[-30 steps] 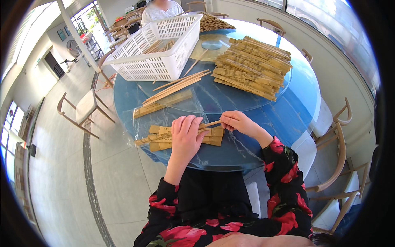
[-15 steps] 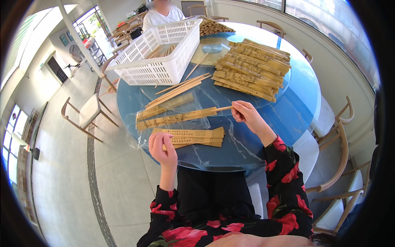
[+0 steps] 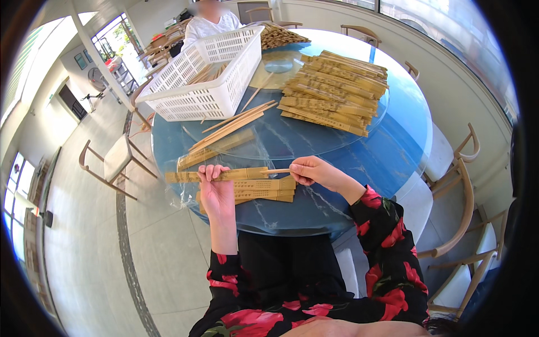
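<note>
- Head view: left hand (image 3: 216,188) is gripping a paper sleeve (image 3: 216,175) level above the blue table (image 3: 359,163), steadying its open end.
- Right hand (image 3: 314,171) is pinching the chopsticks (image 3: 276,171), lining them up with the sleeve's mouth.
- Filled sleeves (image 3: 264,190) are lying just beneath.

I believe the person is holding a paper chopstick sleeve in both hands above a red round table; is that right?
Not quite: the head view shows the round table is blue, not red. The left hand and right hand do hold the paper chopstick sleeve above it.
</note>
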Demonstrator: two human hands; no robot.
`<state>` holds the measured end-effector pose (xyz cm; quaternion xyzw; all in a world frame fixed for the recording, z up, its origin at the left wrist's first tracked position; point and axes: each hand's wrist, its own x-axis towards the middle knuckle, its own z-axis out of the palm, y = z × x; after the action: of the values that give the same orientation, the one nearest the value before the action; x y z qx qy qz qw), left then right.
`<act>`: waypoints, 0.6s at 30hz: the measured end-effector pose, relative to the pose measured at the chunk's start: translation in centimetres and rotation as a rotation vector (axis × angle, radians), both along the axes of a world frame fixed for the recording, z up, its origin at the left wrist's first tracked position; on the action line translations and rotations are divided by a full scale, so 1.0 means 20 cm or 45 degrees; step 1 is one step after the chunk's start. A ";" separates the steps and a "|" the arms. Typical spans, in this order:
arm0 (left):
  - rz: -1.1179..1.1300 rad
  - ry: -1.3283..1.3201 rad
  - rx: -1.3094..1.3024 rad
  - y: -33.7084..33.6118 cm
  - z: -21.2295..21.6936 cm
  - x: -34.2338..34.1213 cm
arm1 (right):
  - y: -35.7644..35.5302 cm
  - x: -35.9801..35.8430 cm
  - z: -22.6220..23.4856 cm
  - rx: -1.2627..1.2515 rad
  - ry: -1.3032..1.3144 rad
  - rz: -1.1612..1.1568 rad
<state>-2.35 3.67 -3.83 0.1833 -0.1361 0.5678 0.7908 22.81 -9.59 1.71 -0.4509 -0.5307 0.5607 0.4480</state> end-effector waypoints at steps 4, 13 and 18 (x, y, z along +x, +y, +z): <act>-0.042 -0.005 -0.162 -0.08 -0.08 0.04 | 0.00 -0.02 -0.02 0.010 -0.017 0.069; -0.077 0.187 -0.156 -0.21 -0.05 0.10 | 0.01 -0.08 -0.03 0.088 -0.204 0.048; -0.076 0.186 -0.146 -0.19 -0.08 0.08 | -0.02 -0.07 0.01 -0.036 0.191 0.191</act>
<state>-0.70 -0.23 -5.49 0.1746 -0.0507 0.5358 0.8245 21.45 -9.91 1.89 -0.3729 -0.5200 0.6321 0.4370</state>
